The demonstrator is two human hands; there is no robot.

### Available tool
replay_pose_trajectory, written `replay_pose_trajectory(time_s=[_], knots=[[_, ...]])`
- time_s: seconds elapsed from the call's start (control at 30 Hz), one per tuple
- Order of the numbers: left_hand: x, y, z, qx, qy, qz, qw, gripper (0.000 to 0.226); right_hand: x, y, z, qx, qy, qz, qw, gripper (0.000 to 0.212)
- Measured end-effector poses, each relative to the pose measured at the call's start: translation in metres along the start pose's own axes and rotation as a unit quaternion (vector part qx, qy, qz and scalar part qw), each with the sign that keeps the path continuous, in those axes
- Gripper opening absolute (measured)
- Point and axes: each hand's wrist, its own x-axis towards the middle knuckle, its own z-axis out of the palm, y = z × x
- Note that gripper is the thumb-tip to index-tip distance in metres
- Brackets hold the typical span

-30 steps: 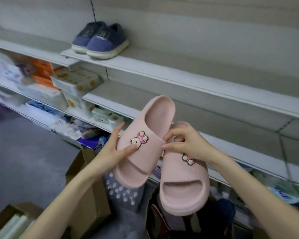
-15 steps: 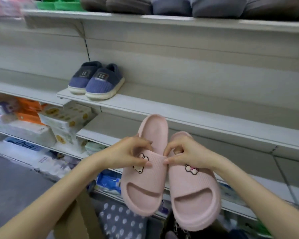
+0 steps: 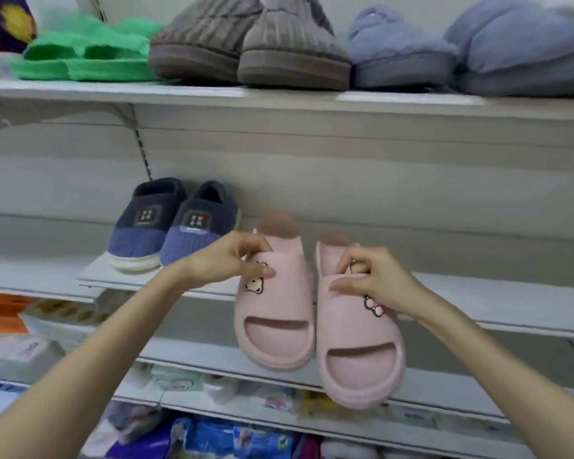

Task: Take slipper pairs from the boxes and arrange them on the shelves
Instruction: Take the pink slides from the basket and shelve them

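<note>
Two pink slippers (image 3: pixel 315 313) hang before the middle shelf (image 3: pixel 477 293) — the left hand (image 3: pixel 226 261) pinches one, the right hand (image 3: pixel 373 279) the other. Two navy slippers (image 3: pixel 173 226) sit on that shelf.

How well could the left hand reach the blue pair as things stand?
Probably not yet: the left hand grips a pink slipper. The blue pair sits close, with nothing between.
</note>
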Motion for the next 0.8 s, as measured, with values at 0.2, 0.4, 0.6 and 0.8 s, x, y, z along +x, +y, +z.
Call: replay_pose_trajectory(time_s=[0.2, 0.4, 0.6, 0.8], knots=[[0.054, -0.032, -0.031, -0.002, -0.045, -0.049, 0.998, 0.016, 0.058, 0.033, 0.005, -0.036, 0.018, 0.028, 0.999, 0.029], [0.063, -0.045, -0.027, 0.105, -0.003, -0.026, 0.994, 0.071, 0.086, 0.038, 0.003, -0.085, 0.059, 0.029, 0.994, 0.019], [0.040, -0.056, 0.002, 0.206, -0.029, 0.061, 0.976, 0.098, 0.034, 0.027, -0.006, -0.215, -0.064, -0.005, 0.974, 0.074], [0.048, -0.062, -0.002, 0.267, -0.031, 0.078, 0.960, 0.098, 0.017, 0.044, -0.013, -0.245, -0.108, 0.024, 0.963, 0.092]])
